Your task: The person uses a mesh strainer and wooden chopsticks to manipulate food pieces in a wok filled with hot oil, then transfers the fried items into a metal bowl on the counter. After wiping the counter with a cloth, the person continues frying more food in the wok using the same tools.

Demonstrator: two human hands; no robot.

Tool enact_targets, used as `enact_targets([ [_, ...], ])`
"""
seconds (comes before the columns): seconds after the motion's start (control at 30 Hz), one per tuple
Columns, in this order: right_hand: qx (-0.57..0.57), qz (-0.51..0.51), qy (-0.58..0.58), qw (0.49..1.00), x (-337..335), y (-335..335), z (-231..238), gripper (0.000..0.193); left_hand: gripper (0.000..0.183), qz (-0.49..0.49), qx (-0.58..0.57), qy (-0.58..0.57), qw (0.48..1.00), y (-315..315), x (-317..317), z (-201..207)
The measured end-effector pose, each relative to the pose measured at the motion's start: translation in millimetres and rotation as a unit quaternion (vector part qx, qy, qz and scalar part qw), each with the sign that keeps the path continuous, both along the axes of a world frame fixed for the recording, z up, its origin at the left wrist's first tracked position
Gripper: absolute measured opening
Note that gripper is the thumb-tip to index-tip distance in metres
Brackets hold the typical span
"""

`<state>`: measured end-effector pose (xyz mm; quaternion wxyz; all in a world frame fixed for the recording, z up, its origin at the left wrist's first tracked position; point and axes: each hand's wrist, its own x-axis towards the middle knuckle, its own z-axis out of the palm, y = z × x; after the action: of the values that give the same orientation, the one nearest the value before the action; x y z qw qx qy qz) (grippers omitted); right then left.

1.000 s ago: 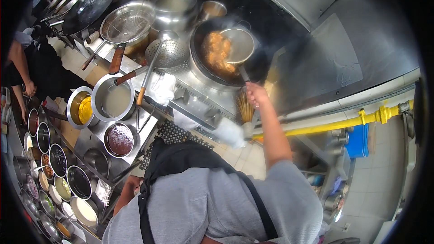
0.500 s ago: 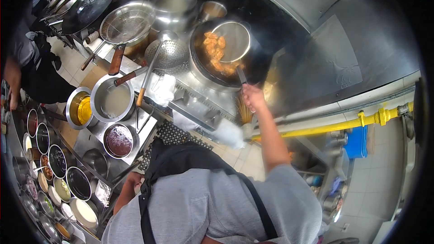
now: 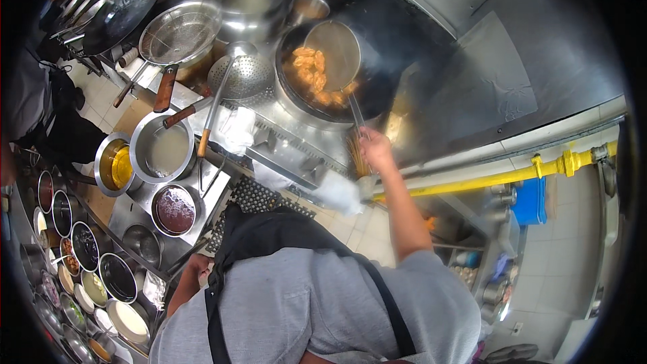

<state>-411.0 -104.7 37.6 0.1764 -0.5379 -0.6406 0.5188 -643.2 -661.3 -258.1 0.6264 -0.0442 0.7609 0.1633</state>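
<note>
My right hand (image 3: 375, 148) is closed around the handle of a round mesh strainer (image 3: 340, 50). The strainer's bowl is over a dark wok (image 3: 286, 61) on the stove. Orange-brown fried pieces (image 3: 310, 71) lie in the wok, beside and below the strainer. Their exact kind is hard to make out. Low at my left side, next to my apron (image 3: 269, 232), is my left hand (image 3: 199, 265). Its fingers are mostly hidden, so I cannot see what they hold.
Left of the wok are a perforated skimmer (image 3: 236, 81), a large strainer (image 3: 180, 32) and a steel pot (image 3: 251, 3). Nearer stand a pot of cloudy liquid (image 3: 165, 152) and a bowl of yellow oil (image 3: 121, 167). A yellow pipe (image 3: 472, 184) runs along the right.
The strainer has shifted left and tilted in the wok, with my right hand still on its handle. The whole view has moved slightly. My left hand stays at my side.
</note>
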Motion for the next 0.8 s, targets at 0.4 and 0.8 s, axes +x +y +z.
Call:
enact_targets([
  [0.4, 0.017, 0.007, -0.022, 1.000, 6, -5, -1, 0.040, 0.031, -0.009, 0.029, -0.008, 1.000, 18, -6, 54],
  [0.8, 0.143, 0.007, -0.066, 0.988, -7, 4, -10, 0.042, 0.021, 0.030, -0.046, 0.023, 0.998, 28, 7, 83],
])
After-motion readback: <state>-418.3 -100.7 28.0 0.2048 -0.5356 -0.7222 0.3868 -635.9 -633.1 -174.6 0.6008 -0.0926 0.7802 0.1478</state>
